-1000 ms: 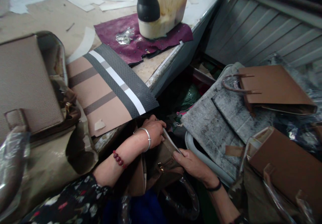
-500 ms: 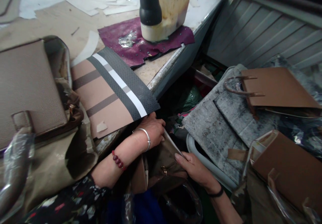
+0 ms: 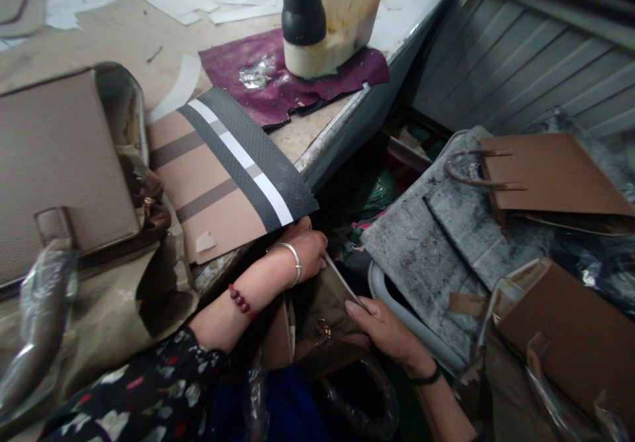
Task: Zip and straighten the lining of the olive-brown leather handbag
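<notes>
As left hand point(image 3: 308, 250) did, right hand point(image 3: 384, 329) gripped one soft brown bag point(image 3: 317, 303). Three o'clock held two boxy tan handbags point(image 3: 558, 171).

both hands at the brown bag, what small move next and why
Perhaps slide the right hand up the pale edge of the bag toward the left hand: the right thumb rests on that edge, the left hand sits farther along it, and the stretch between is uncovered.
</notes>
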Demonstrator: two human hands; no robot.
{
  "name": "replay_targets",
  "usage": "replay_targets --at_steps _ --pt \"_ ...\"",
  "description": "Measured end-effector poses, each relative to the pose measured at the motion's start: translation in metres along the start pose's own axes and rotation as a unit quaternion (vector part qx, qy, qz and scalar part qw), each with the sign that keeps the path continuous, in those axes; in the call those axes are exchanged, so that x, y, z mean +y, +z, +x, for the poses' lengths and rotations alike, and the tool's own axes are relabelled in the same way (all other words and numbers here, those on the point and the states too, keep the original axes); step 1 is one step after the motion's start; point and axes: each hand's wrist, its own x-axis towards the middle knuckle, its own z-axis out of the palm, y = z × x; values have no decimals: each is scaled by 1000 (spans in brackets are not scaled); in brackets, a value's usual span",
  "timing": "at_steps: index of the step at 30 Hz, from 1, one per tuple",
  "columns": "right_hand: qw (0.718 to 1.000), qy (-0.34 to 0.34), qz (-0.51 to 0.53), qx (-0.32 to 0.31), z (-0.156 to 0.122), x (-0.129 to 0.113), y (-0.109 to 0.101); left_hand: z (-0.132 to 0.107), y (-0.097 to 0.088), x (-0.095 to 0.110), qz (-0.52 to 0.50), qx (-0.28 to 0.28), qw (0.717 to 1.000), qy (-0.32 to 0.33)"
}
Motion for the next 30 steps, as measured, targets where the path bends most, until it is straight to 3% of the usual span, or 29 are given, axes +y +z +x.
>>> replay_targets --at_steps 9,14,22,30 --pt "1000 -2 25 -6 -2 -3 1 4 1 -1 54 4 999 -2" --pt "993 -65 82 58 0 -6 5 8 2 0 52 2 999 -14" --pt "993 -15 98 63 2 3 0 11 3 9 72 0 997 -31" --pt "992 15 113 58 -6 4 -4 15 -8 24 99 -53 993 -43"
